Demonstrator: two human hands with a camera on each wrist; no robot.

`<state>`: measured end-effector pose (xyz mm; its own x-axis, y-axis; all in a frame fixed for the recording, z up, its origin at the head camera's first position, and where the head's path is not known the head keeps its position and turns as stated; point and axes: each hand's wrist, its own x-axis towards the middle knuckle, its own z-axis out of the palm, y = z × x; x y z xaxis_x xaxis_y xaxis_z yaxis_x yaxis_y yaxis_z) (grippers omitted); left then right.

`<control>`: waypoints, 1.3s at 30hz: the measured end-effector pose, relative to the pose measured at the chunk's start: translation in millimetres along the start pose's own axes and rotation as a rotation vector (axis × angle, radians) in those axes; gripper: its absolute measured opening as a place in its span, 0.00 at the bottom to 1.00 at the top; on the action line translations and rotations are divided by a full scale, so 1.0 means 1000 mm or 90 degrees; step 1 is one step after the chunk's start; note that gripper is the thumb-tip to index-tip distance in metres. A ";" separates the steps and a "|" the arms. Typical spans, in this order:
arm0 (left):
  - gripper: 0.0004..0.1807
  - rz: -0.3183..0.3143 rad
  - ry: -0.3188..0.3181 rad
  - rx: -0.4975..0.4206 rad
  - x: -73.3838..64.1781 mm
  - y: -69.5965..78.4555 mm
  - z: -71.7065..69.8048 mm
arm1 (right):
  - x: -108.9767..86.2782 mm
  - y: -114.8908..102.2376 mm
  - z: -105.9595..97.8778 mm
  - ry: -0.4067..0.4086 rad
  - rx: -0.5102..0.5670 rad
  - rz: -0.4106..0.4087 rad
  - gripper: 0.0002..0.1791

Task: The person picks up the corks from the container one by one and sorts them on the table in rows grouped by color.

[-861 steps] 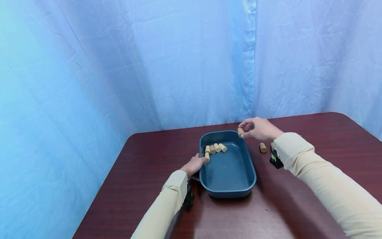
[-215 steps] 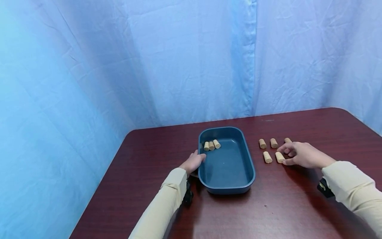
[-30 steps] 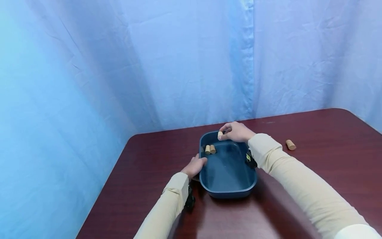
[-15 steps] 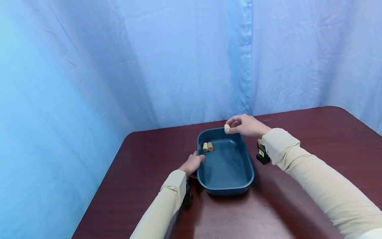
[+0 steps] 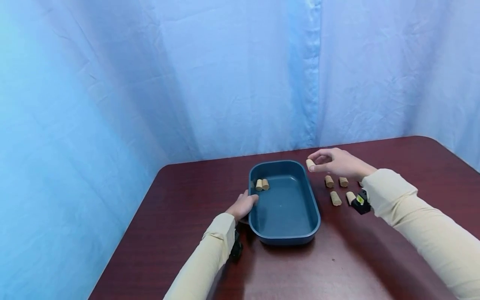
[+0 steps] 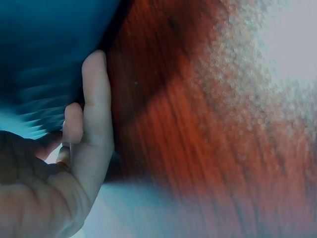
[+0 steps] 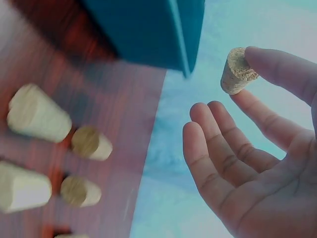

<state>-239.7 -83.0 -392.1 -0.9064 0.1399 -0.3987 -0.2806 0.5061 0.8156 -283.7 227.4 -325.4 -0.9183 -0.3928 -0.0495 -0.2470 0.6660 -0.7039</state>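
Observation:
A blue rectangular plastic tray (image 5: 283, 238) stands on the table, with two corks (image 5: 265, 184) side by side at its left wall. My left hand (image 5: 241, 206) holds that wall, thumb over the rim and fingers outside; in the left wrist view, the fingers (image 6: 96, 104) lie along the outer side near the tabletop. Just past the tray's right rim, my right hand (image 5: 339, 162) pinches a pale tapered cork (image 7: 237, 72) between thumb and index finger, the other fingers spread loosely. Below it lie several corks (image 5: 335, 198) in two rows, partly hidden by the wrist.
The dark red-brown wooden table (image 5: 187, 200) has rounded far corners. A light blue curtain (image 5: 240, 83) hangs behind it and along the left. A black wrist camera (image 5: 361, 203) sits under the right sleeve.
My right hand has carried the pinched cork from above the tray's far end to the right, past its rim. Fewer corks lie in the tray than 7 seconds ago. The left hand stays put.

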 end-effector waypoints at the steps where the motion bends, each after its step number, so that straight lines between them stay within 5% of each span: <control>1: 0.45 0.000 0.000 0.003 0.000 0.000 0.000 | -0.003 0.004 -0.001 0.004 -0.006 0.000 0.33; 21: 0.43 0.009 -0.007 0.003 0.003 0.005 0.006 | -0.059 0.083 -0.035 0.029 -0.067 0.027 0.31; 39: 0.40 0.014 -0.001 -0.009 0.003 0.004 0.010 | -0.088 0.127 -0.027 0.034 -0.170 0.054 0.28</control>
<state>-240.5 -72.0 -393.9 -0.9120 0.1527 -0.3807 -0.2646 0.4902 0.8305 -243.2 363.8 -391.2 -0.9524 -0.2993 -0.0581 -0.2347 0.8413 -0.4870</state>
